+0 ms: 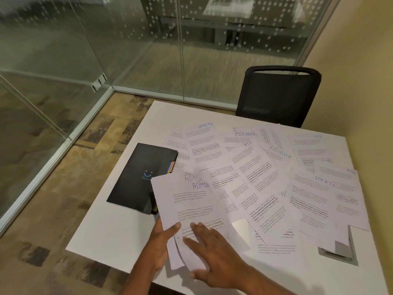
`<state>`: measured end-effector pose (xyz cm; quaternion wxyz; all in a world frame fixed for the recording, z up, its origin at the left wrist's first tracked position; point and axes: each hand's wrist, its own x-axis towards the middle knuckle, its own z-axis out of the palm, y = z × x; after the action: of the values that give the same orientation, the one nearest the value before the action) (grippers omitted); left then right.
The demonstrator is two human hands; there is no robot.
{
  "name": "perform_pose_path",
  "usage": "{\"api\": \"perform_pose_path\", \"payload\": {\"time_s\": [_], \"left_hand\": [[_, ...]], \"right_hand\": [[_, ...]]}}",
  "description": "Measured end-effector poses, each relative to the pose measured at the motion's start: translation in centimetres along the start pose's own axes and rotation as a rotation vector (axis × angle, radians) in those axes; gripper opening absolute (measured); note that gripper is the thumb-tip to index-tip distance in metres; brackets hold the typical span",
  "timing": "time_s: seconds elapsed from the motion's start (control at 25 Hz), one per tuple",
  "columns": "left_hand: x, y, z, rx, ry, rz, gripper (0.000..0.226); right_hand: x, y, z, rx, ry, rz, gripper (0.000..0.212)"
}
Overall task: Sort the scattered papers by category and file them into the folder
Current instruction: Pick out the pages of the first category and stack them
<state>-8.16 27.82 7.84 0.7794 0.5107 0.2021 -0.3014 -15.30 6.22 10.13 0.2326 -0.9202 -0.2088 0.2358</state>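
Note:
Several printed sheets lie fanned over the white table, headed by hand SPORTS, FINANCE and HR. A black folder with a small blue smile mark lies closed at the left, coloured tabs showing at its right edge. My left hand grips the lower left edge of a small stack of ADMIN sheets, thumb on top. My right hand lies on the stack's lower part with straight, spread fingers.
A black mesh chair stands at the table's far side. Glass partitions rise behind and to the left, a beige wall to the right. A grey cable hatch sits in the table at the near right, partly under paper. Patterned carpet shows on the left.

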Motion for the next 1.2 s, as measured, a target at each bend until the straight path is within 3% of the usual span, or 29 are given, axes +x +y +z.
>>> {"api": "perform_pose_path", "payload": {"time_s": [0.12,0.2,0.28,0.36,0.4,0.52,0.6,0.76,1.0,1.2], "left_hand": [[-0.3,0.0,2.2,0.038,-0.014,0.035,0.059],[-0.7,-0.2,3.5,0.039,-0.023,0.035,0.058],[-1.2,-0.3,4.9,0.055,-0.05,0.03,0.059],[-1.9,-0.3,6.6,0.066,-0.063,0.028,0.059],[-2.2,-0.4,7.4,0.069,-0.077,0.027,0.058],[-3.0,-1.0,9.8,0.059,-0.146,0.017,0.059],[-3.0,-1.6,10.5,0.071,-0.174,0.0,0.062],[-3.4,-2.3,12.2,0.18,-0.183,0.004,0.058],[-2.6,-2.6,14.4,0.44,0.017,0.121,0.035],[-0.9,-1.0,14.3,0.451,0.068,0.176,0.029]], "right_hand": [[-1.5,2.2,-2.3,0.323,0.098,0.16,0.093],[-2.7,4.6,-4.1,0.607,0.266,0.291,0.086],[-3.8,7.9,-5.3,0.819,0.39,0.442,0.093],[-4.9,11.2,-6.1,1.097,0.349,0.598,0.111],[-5.6,12.7,-6.3,1.235,0.279,0.613,0.109],[-7.7,14.6,-6.4,1.544,0.075,0.413,0.057],[-8.5,14.8,-6.1,1.596,0.105,0.363,0.044],[-9.1,15.5,-5.6,1.551,0.299,0.379,0.049],[-9.6,14.7,-7.0,1.355,0.465,0.452,0.049],[-8.0,13.4,-8.2,1.298,0.601,0.457,0.05]]}}
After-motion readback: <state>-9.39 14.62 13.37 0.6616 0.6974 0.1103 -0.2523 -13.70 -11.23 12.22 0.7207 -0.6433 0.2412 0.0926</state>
